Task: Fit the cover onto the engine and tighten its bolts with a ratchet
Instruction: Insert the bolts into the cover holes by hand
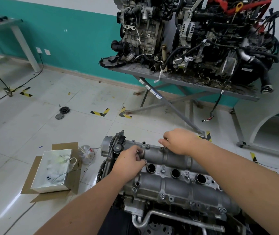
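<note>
- Cover: grey cast metal, two ribbed humps, three round holes between them, seated on the engine.
- Left hand pinches a small part at its left end.
- Right hand, fingers curled, rests on its far edge; grasp unclear.

Auto repair workshop: engines on steel stand, hazard tape on tiled floor.

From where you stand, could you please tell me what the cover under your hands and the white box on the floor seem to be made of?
The cover looks like cast metal, probably aluminium: dull grey, slightly rough, with moulded ribs and bolt bosses. The white box looks like smooth coated card or thin plastic; its glossy walls leave that open. It sits on brown cardboard, matte with folded flaps.
</note>
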Available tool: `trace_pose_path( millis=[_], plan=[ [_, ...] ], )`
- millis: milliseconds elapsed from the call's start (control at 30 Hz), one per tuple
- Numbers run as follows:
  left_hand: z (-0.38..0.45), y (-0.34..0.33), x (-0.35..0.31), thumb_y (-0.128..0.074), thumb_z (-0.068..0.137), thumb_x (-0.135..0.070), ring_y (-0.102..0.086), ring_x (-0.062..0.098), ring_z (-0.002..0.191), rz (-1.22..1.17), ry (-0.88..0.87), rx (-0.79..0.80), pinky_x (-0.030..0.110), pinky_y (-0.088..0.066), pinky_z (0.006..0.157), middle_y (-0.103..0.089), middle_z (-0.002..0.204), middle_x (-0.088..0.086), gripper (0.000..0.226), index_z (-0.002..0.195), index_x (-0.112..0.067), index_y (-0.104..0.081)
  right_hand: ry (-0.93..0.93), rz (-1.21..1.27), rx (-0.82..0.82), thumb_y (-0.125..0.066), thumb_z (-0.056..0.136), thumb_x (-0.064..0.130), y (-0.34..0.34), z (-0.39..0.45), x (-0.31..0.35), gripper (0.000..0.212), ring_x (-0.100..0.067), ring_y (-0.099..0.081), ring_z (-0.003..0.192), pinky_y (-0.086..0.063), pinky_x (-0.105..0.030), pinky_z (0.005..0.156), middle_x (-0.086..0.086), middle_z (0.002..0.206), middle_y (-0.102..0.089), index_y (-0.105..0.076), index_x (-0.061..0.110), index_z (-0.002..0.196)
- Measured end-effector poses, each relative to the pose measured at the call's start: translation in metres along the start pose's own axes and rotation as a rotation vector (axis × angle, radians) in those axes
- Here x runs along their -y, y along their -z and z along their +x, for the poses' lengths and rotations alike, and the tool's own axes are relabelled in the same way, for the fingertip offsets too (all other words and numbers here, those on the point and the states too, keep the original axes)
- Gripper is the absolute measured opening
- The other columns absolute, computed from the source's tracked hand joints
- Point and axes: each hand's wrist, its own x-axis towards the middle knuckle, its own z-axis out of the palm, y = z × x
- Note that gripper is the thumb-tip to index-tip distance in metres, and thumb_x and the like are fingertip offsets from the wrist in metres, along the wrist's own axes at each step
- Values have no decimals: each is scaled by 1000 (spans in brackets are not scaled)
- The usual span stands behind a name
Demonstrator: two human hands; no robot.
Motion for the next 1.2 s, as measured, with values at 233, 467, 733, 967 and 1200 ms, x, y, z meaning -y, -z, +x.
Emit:
trace_pose_path(
  millis=[233,467,733,967,1200],
  plan=[
    [-3,0,-1,-65,84,-18,-54,-3,56,-126,22,-28,15,-44,57,-58,65,-13,49,132,-26,-57,23,290,-156,-44,101,27,6,-13,11,28,-25,-60,104,-48,-36,90,-3,106,-66,-69,15,106],
    [-7,0,-17,-65,67,-35,-56,1,60,-444,-32,-8,16,-45,58,-57,61,-16,82,145,-37,-39,165,834,9,-63,88,11,20,-29,58,18,-20,-70,88,-54,-42,89,0,86,-77,-79,16,94],
    [-8,1,-26,-66,67,-30,-61,4,67,-515,-25,21,20,-47,63,-73,81,-9,83,146,-30,-39,184,760,-21,-70,86,16,23,-27,58,15,-8,-67,81,-51,-23,73,7,86,-76,-80,23,95],
    [-20,-4,10,-69,88,-48,-58,-5,71,-28,-25,-136,22,-49,66,-62,78,-15,26,107,-37,-53,12,497,-288,-69,92,24,50,1,35,18,-13,-66,90,-51,-25,85,4,96,-74,-77,18,106],
    [-12,-11,10,-63,84,-55,-59,-2,77,134,-45,-77,24,-47,66,-65,79,-17,29,102,-33,-61,138,200,-186,-60,95,21,31,15,44,20,-23,-63,101,-50,-36,91,-5,102,-74,-75,10,103]
  ],
)
